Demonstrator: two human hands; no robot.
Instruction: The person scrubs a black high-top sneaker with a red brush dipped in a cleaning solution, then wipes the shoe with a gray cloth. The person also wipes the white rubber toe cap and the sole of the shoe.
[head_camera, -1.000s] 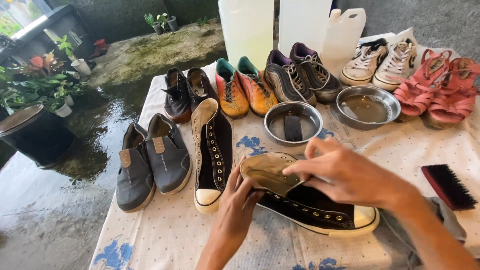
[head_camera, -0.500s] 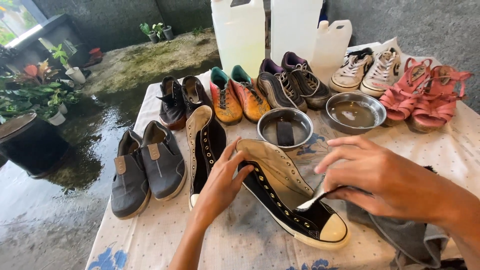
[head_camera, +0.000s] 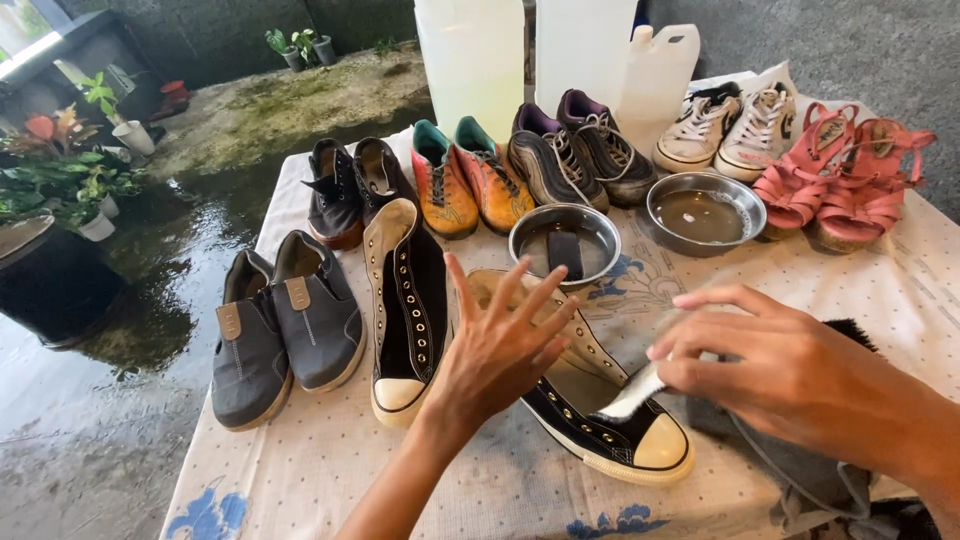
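The left hand (head_camera: 497, 350) has let go and now hovers spread over the black sneaker (head_camera: 590, 400) lying on the desk (head_camera: 330, 470); the right hand (head_camera: 790, 370) pinches a pale brush (head_camera: 628, 398) at its toe; scrubbing looks underway.

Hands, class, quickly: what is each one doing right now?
Left hand: open, fingers spread above the black sneaker, holding nothing.
Right hand: closed on a small light-coloured brush that touches the sneaker.
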